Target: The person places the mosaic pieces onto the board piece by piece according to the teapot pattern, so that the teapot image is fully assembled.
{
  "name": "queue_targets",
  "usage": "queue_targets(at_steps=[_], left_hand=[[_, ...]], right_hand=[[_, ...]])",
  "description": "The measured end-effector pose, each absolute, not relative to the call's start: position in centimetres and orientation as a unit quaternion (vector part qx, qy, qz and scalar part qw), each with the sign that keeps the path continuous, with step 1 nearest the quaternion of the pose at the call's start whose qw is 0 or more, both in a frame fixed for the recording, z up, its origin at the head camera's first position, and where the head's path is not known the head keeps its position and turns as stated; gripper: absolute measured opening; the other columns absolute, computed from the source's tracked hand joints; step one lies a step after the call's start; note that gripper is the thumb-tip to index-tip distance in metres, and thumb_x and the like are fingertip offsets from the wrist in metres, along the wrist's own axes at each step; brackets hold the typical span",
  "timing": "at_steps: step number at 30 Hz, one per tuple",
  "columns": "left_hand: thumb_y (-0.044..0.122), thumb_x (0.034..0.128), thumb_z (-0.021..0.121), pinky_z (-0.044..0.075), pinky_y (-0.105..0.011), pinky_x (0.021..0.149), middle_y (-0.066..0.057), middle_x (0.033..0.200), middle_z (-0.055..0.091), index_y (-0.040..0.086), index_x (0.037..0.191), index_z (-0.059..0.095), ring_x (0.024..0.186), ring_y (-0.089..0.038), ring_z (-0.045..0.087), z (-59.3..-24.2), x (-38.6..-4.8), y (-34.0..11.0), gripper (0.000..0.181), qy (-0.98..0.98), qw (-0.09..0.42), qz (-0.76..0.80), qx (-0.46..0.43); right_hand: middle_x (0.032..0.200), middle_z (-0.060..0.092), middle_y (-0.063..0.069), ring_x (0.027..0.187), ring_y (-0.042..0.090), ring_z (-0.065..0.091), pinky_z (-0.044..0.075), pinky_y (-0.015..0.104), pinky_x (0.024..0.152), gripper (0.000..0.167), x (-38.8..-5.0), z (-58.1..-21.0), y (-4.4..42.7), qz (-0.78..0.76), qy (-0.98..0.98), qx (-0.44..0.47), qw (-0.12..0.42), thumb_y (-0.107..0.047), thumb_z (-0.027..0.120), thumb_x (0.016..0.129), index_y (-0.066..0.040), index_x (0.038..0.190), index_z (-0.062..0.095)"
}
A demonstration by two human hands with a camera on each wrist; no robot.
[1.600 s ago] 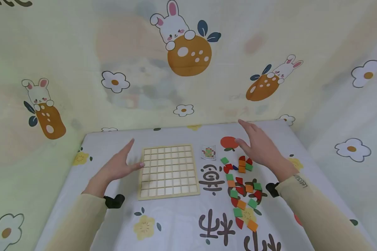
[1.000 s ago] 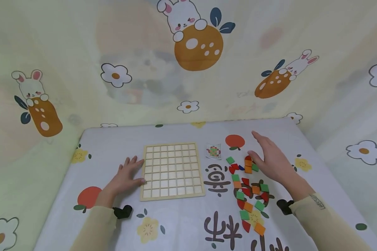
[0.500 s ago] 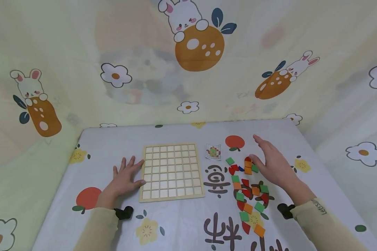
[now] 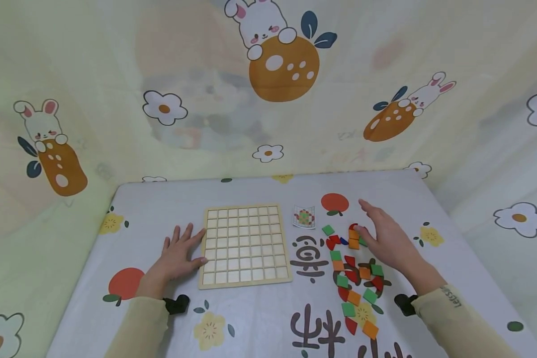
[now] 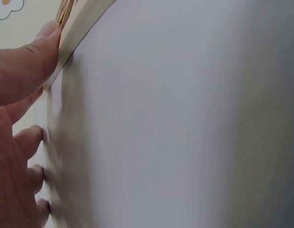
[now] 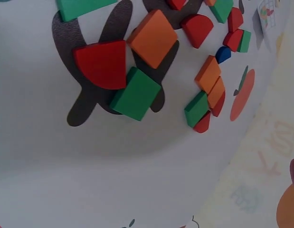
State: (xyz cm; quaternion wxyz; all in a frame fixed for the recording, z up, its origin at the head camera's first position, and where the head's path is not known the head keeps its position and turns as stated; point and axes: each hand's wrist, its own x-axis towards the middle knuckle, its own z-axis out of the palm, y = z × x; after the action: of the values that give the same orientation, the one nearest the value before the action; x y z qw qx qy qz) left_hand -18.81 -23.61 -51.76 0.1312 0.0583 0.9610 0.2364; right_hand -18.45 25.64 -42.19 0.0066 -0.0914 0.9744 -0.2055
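A wooden grid board (image 4: 244, 246) lies flat on the table with bare pale cells. My left hand (image 4: 172, 258) is spread beside it, thumb and index fingertip touching its left edge; in the left wrist view the thumb of this hand (image 5: 21, 71) presses the board's side (image 5: 80, 31). My right hand (image 4: 391, 243), fingers extended and holding nothing, hovers at the upper end of the loose pieces, partly covering a green square (image 4: 363, 241). Orange squares (image 4: 354, 238), red quarter-round pieces (image 4: 351, 325) and a blue piece (image 4: 343, 241) lie nearby, seen also around an orange square (image 6: 153, 39) in the right wrist view.
A small printed card (image 4: 304, 217) with a coloured pattern lies between the board and the pieces. The white tablecloth (image 4: 250, 318) has printed fruit, flowers and lettering. A patterned cloth wall (image 4: 215, 149) rises behind the table.
My left hand has come down to the board's left edge with its fingers spread. My right hand has lowered slightly over the upper pieces. The head view has shifted a little.
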Motion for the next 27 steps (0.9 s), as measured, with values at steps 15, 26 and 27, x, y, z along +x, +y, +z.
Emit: queue_targets(at_steps=[15, 26, 27], left_hand=[[0.040, 0.0912, 0.072, 0.003, -0.074, 0.121, -0.025, 0.169, 0.013, 0.015, 0.160, 0.035, 0.155, -0.055, -0.001, -51.2, -18.7, -23.8, 0.083, 0.961, 0.133, 0.232, 0.072], [0.041, 0.0911, 0.072, 0.002, -0.075, 0.121, -0.025, 0.169, 0.012, 0.013, 0.160, 0.035, 0.155, -0.055, -0.002, -51.4, -18.7, -23.9, 0.083, 0.959, 0.134, 0.239, 0.078], [0.042, 0.0910, 0.072, 0.002, -0.074, 0.121, -0.025, 0.170, 0.012, 0.014, 0.160, 0.034, 0.155, -0.054, -0.002, -51.3, -18.7, -23.9, 0.083, 0.959, 0.135, 0.239, 0.077]], right_hand=[[0.135, 0.063, 0.025, 0.120, 0.042, 0.058, 0.053, 0.057, 0.102, 0.045, -21.4, -44.6, 25.1, -0.212, 0.970, -0.076, 0.094, -0.017, 0.064, 0.101, 0.000, 0.142, 0.056], [0.104, 0.069, 0.011, 0.095, 0.027, 0.059, 0.057, 0.048, 0.092, 0.026, -22.9, -48.0, 24.0, -0.134, 0.973, -0.065, 0.175, -0.009, 0.075, 0.092, -0.003, 0.116, 0.071], [0.105, 0.069, 0.011, 0.095, 0.026, 0.059, 0.057, 0.048, 0.093, 0.025, -22.9, -48.2, 24.0, -0.133, 0.973, -0.067, 0.174, -0.009, 0.075, 0.092, -0.003, 0.116, 0.071]])
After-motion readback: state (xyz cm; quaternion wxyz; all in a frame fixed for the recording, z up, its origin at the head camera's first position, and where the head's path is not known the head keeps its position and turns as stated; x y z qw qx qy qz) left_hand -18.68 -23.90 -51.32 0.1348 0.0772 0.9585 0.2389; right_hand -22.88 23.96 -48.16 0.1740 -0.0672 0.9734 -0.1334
